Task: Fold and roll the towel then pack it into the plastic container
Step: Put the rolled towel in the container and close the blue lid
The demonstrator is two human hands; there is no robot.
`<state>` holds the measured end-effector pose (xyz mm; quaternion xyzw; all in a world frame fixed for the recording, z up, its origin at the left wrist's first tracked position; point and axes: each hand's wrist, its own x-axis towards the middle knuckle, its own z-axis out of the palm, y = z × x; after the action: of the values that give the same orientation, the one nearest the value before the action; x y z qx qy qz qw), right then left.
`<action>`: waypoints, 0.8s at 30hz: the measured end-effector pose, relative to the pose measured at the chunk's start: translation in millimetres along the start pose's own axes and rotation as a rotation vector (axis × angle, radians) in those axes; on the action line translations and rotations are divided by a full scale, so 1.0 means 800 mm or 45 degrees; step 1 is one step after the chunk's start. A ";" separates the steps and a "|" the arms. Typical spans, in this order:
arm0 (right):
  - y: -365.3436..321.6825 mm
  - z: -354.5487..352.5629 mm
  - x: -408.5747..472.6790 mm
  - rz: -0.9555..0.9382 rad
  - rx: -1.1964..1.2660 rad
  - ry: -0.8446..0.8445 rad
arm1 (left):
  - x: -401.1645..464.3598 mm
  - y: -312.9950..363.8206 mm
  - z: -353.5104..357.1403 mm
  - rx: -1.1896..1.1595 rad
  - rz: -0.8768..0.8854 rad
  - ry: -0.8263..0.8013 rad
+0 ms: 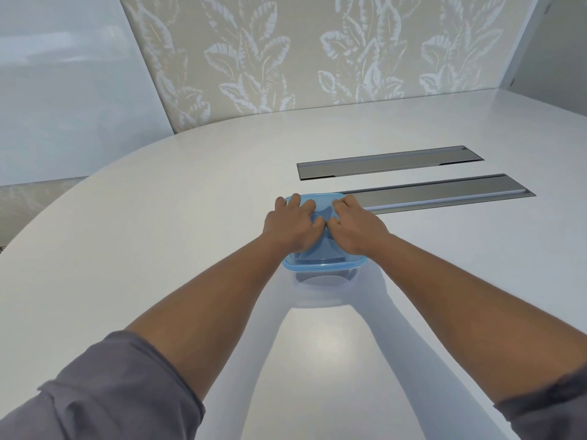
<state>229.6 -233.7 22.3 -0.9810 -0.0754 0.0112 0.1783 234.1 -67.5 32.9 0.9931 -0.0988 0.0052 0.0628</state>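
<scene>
Plastic container (pixel 324 265) sits on the white bench (pixel 158 217), roughly centre of view, its far end just beside the near metal slot cover (pixel 444 193). Blue translucent lid (pixel 320 203) is on top of it. Clear body shows below the lid rim on the near side.

Both hands are on the lid, side by side, palms down.
- Left hand (pixel 293 225): fingers bent and spread over the left half of the lid, fingertips reaching toward the far edge. Pressing down, not wrapped round anything.
- Right hand (pixel 355 227): same posture on the right half, fingers bent, knuckles up, pressing on the lid.
- The two hands touch or nearly touch at the index fingers near the lid's middle; can't tell which.

Towel: a darker shape shows through the lid and the near wall of the container, between and below the hands. Too blurred by the plastic to say it's the towel or how it lies.

Forearms are bare, with grey sleeves (pixel 104 392) pushed up near the elbows at the bottom corners of the view.

Rest of scene: a second metal slot cover (pixel 390 161) lies farther back, parallel to the near one and apart from it. Leaf-pattern wall (pixel 286 52) stands behind the bench. Arm shadows fall on the bench between the forearms.
</scene>
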 end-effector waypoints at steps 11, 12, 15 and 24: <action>0.014 0.012 0.019 0.020 0.331 -0.041 | 0.006 -0.003 0.009 -0.047 0.149 -0.042; 0.013 0.011 0.019 0.020 0.309 -0.064 | 0.006 -0.003 0.008 -0.030 0.160 -0.069; 0.011 0.009 0.018 0.005 0.210 -0.110 | 0.006 -0.004 0.006 -0.025 0.164 -0.160; 0.017 0.006 0.024 0.006 0.094 -0.068 | 0.023 -0.012 0.008 -0.139 0.204 -0.095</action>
<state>250.0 -242.1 13.4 -0.9733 -0.0772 0.0406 0.2124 253.8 -62.6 26.1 0.9766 -0.1804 -0.0323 0.1123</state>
